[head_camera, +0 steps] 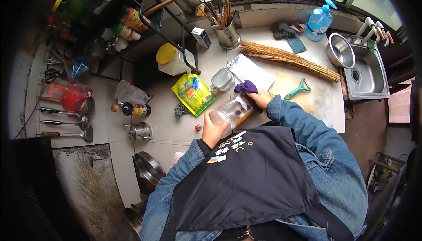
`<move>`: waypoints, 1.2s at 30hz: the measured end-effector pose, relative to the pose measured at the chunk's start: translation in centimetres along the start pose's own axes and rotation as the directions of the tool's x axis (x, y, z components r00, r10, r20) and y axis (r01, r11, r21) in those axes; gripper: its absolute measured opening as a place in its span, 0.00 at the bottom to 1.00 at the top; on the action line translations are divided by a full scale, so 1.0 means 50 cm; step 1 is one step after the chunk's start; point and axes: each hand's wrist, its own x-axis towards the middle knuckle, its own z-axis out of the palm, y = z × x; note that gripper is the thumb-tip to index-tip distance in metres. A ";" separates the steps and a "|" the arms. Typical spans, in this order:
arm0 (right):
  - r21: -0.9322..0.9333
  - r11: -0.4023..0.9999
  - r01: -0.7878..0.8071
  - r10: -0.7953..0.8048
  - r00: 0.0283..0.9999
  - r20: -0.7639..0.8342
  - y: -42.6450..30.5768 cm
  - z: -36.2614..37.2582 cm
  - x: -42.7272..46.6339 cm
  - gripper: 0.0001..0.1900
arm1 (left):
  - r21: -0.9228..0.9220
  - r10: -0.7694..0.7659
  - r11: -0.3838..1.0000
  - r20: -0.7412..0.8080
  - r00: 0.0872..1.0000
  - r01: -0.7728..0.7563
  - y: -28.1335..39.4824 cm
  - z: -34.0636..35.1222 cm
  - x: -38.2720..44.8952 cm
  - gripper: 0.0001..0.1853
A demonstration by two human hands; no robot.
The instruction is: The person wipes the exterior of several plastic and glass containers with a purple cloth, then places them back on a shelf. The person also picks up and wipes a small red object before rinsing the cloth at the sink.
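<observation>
My left hand (213, 127) grips the rim end of a clear plastic container (232, 110), which lies tilted over the counter close to my apron. At its far end, my right hand (260, 97) holds a bunched purple cloth (246, 87) against the container. Something white shows inside or behind the clear wall; which one, I cannot tell. Just beyond the container is a smaller clear container with a grey lid (223, 79), next to a white notepad or sheet (252, 72). A yellow-green pouch (193, 94) lies to the left. A small red-capped item (197, 127) stands near my left hand.
A straw brush (290, 59), a green peeler (298, 89), a utensil holder with chopsticks (226, 36) and a blue pump bottle (318, 23) are on the counter. The steel sink (367, 72) is at right. Left are a black rack (165, 35), a sauce bottle (136, 109) and a metal pot (140, 131).
</observation>
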 end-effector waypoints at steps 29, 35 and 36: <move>0.917 0.235 -0.321 0.383 0.898 0.216 -0.131 0.053 -0.076 0.24 | 0.175 0.480 0.877 -0.261 0.838 -0.448 0.029 -0.014 -0.019 0.42; 0.851 0.209 -0.481 0.109 0.877 0.469 -0.186 0.055 -0.087 0.26 | -0.680 -0.253 0.713 -0.020 0.967 0.172 0.066 -0.064 0.004 0.38; 0.856 0.210 -0.472 0.074 0.881 0.468 -0.194 0.051 -0.086 0.26 | -0.773 -0.342 0.524 0.194 0.920 0.358 0.076 -0.076 0.000 0.37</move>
